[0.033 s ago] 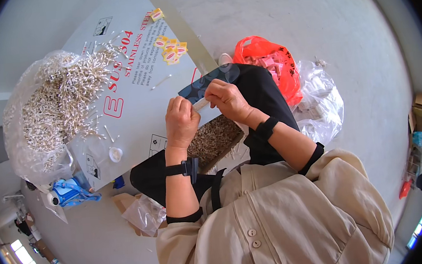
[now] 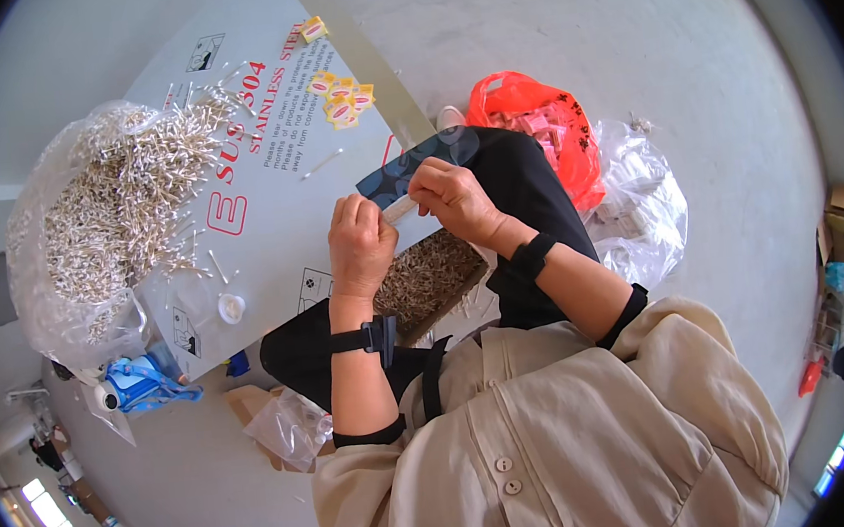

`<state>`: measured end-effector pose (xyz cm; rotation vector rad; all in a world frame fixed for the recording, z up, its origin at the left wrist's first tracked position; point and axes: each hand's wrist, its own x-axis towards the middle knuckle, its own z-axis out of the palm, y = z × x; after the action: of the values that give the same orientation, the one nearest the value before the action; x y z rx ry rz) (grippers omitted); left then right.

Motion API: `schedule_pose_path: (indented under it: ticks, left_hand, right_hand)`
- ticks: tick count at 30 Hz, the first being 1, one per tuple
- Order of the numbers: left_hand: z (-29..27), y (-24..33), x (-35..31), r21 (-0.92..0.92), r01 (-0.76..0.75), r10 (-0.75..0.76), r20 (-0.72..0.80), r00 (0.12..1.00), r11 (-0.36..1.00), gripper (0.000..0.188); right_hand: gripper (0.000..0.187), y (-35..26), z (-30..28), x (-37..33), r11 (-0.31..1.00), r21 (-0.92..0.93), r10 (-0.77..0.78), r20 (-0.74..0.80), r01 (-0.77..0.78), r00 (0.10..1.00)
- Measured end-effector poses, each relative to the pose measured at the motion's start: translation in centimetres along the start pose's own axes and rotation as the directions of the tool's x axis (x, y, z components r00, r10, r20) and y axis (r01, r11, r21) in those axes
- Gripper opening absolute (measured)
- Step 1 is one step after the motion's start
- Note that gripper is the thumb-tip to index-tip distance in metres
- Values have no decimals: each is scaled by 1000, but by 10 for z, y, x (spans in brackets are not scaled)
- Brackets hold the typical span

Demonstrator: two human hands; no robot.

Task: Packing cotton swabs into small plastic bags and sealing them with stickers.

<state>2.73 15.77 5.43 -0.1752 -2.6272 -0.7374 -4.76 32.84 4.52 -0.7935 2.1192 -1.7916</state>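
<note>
- Both hands meet over the lap: the left hand (image 2: pixel 360 244) and the right hand (image 2: pixel 452 199) each pinch one end of a small pale packet (image 2: pixel 399 208), fingers closed on it, thumbs on top. Whether the packet is already filled or sealed is too small to tell.
- Just behind the packet, under the right hand, lies a dark blue patterned sheet (image 2: pixel 411 164), resting partly on the knee and partly on the board.
- Just below the grip, on the lap, sits a shallow tray of small grey pieces (image 2: pixel 431 275), full to the brim; judging by this, much stock close at hand is not yet packed.
- Up and away from the grip, on the white printed board (image 2: pixel 261 147), a few small yellow-and-pink packets (image 2: pixel 341 94) lie in a loose cluster, with one more apart near the far edge. These look like finished pieces, and they are few.
- Well to the left of the grip, a clear plastic bag (image 2: pixel 43 236) spills a big heap of thin white sticks (image 2: pixel 121 204) onto the board; a few stray sticks lie between heap and hands. That heap looks barely reduced.
- To the right of the grip, beyond the knee, a red plastic bag (image 2: pixel 535 118) holds pinkish pieces, touching a crumpled clear bag (image 2: pixel 653 208).
- My judgement: the work is at an early stage, one packet in hand, a handful done, the bulk left.
</note>
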Motion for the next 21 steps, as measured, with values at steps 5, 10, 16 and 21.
schedule_pose_path:
  ticks: [5, 10, 16, 21]
  left_hand:
    - [-12, 3, -10, 169, -16, 29, -77, 997, 985, 19]
    - [-13, -2, -42, 107, 28, -46, 173, 984, 994, 25]
    - [3, 18, -39, 167, 44, -88, 264, 960, 985, 54]
    - [17, 20, -48, 207, 29, -122, 451, 884, 978, 70]
  right_hand:
    - [5, 0, -1, -10, 978, -74, -197, -43, 193, 980]
    - [14, 24, -7, -37, 907, -366, -181, 110, 209, 977]
    - [22, 28, -4, -37, 897, -439, -32, 62, 56, 998]
    - [42, 17, 4, -35, 555, -743, -141, 359, 374, 922]
